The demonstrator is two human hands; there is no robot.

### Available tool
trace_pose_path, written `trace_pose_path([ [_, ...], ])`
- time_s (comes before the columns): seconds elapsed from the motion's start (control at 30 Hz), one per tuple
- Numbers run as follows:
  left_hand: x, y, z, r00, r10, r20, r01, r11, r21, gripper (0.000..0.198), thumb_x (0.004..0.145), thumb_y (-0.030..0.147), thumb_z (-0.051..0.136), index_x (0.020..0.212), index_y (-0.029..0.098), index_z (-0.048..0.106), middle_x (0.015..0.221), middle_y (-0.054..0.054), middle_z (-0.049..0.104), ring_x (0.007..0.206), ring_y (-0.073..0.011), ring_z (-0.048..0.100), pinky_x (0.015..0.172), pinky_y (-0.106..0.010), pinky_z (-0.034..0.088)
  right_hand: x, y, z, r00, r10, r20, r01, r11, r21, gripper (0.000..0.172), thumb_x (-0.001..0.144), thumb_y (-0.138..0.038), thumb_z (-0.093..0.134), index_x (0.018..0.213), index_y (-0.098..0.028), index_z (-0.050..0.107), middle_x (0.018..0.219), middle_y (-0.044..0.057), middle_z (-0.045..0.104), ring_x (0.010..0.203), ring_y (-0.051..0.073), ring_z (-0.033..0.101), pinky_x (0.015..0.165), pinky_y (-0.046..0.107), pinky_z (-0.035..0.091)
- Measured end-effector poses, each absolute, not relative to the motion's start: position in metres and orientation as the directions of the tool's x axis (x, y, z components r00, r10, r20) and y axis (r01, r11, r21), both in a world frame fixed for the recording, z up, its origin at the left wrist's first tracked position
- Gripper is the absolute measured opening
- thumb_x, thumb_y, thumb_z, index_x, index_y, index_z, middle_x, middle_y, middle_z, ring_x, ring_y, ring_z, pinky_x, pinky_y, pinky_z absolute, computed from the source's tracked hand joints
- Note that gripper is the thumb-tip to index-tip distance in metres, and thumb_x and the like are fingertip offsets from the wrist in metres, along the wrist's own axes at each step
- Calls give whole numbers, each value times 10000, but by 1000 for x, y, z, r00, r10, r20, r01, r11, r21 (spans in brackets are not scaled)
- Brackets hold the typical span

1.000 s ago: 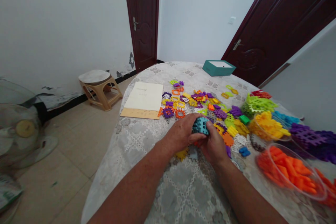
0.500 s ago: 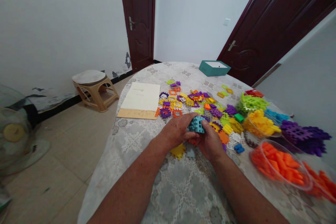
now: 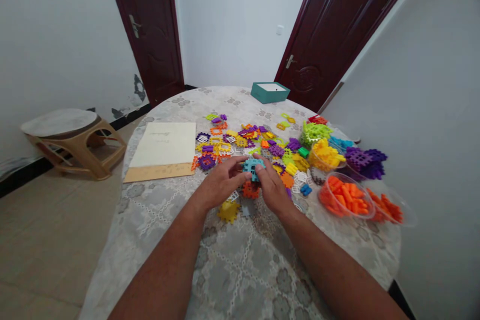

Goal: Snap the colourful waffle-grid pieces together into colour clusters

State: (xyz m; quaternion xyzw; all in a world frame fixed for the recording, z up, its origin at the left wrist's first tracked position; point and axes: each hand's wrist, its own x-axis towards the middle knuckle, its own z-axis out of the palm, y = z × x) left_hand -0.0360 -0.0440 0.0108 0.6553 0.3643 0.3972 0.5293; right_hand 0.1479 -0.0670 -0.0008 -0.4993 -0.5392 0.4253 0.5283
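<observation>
A small light-blue block built of notched interlocking pieces point(image 3: 252, 167) is held between my two hands over the table. My left hand point(image 3: 221, 182) grips its left side, thumb along the near face. On the right side, my right hand point(image 3: 273, 187) closes on it with the thumb against the front. Just below the block lies an orange notched piece point(image 3: 250, 190). Nearer to me are a yellow gear-shaped piece point(image 3: 228, 211) and a grey piece point(image 3: 247, 207). The palms and some fingertips are hidden.
Loose coloured pieces point(image 3: 247, 135) spread behind my hands. A paper sheet on a board point(image 3: 165, 142) lies left, a teal box point(image 3: 270, 92) at the back. Tubs of orange pieces point(image 3: 347, 197) and yellow pieces point(image 3: 326, 154) stand right. A stool point(image 3: 75, 142) is on the floor.
My view has turned to the right, so everything appears further left. The light-blue block has been turned in my hands and now shows a square hole in its face.
</observation>
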Motion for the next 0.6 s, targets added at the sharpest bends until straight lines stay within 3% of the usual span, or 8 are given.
trace_pose_path([
  [0.07,-35,-44,12,413,905,97,28,-119,993,551,904,423,714,1385,179,600,1182,-133,749,1065,-275,727,951,-468,585,148,-71,3,39,979,198,194,187,-963,456,980,-558,609,1351,-298,663,1321,38,676,1252,266,592,1096,424,464],
  [0.13,-35,-44,14,407,912,50,20,-64,998,564,895,433,721,1372,163,589,1126,-118,748,1032,-271,728,908,-445,595,147,-73,6,3,980,198,223,192,-956,464,997,-544,586,1392,-306,636,1310,42,678,1245,272,593,1094,441,463],
  [0.43,-35,-46,24,434,901,2,67,-35,997,556,865,461,761,1309,162,610,1127,-109,761,1055,-279,731,936,-430,582,166,-64,14,-169,976,138,321,187,-928,424,982,-335,598,1403,-286,600,1102,14,691,939,190,633,833,328,524],
  [0.53,-34,-45,24,451,892,-35,72,3,997,581,853,507,769,1298,163,623,1171,-124,762,1029,-281,747,907,-433,608,187,-67,31,-285,955,84,271,164,-949,377,973,-354,620,1343,-285,638,983,-5,695,800,165,634,704,288,518],
  [0.6,-35,-43,23,375,925,-57,69,34,997,601,837,552,769,1274,163,635,1178,-127,764,996,-281,757,887,-442,627,211,-66,52,-281,956,87,256,162,-953,387,966,-379,637,1341,-286,643,971,-5,698,751,159,633,664,284,521],
])
